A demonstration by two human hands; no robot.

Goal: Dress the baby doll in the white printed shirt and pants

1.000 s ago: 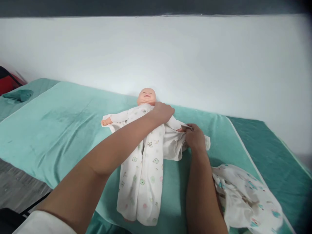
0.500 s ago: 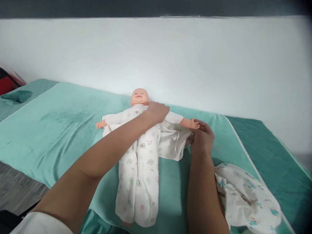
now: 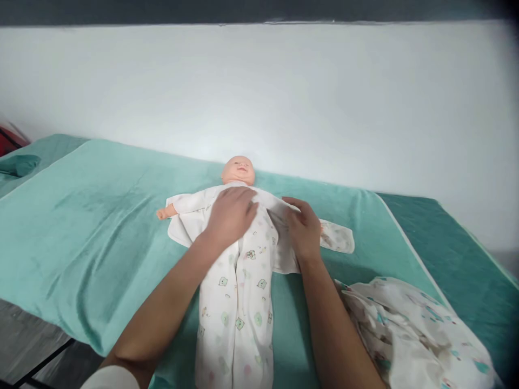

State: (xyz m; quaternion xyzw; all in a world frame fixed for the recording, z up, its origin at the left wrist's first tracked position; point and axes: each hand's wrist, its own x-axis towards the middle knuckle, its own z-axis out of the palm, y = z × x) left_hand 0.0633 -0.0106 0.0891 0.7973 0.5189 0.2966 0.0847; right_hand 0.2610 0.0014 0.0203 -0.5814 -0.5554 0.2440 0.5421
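A baby doll (image 3: 238, 169) lies on its back on a teal towel (image 3: 101, 216), dressed in a white patterned sleepsuit (image 3: 239, 302). My left hand (image 3: 231, 215) rests on the doll's chest, fingers curled down on the suit's front. My right hand (image 3: 302, 229) lies flat on the open right flap of the sleepsuit beside the chest, fingers together and stretched toward the middle. The doll's bare hand (image 3: 161, 214) pokes out of the sleeve at the left. The sleeve (image 3: 338, 240) to the right of my right hand lies flat on the towel.
A crumpled white cloth with teal prints (image 3: 409, 329) lies at the lower right on the towel. A darker green mattress (image 3: 454, 254) runs along the right. A white wall (image 3: 259, 97) stands right behind. A small green bundle (image 3: 18, 165) sits far left.
My right hand left the doll's wrist at the right and moved in onto the suit's flap. My left hand slid down from the shoulder to the chest. The doll's right hand no longer shows.
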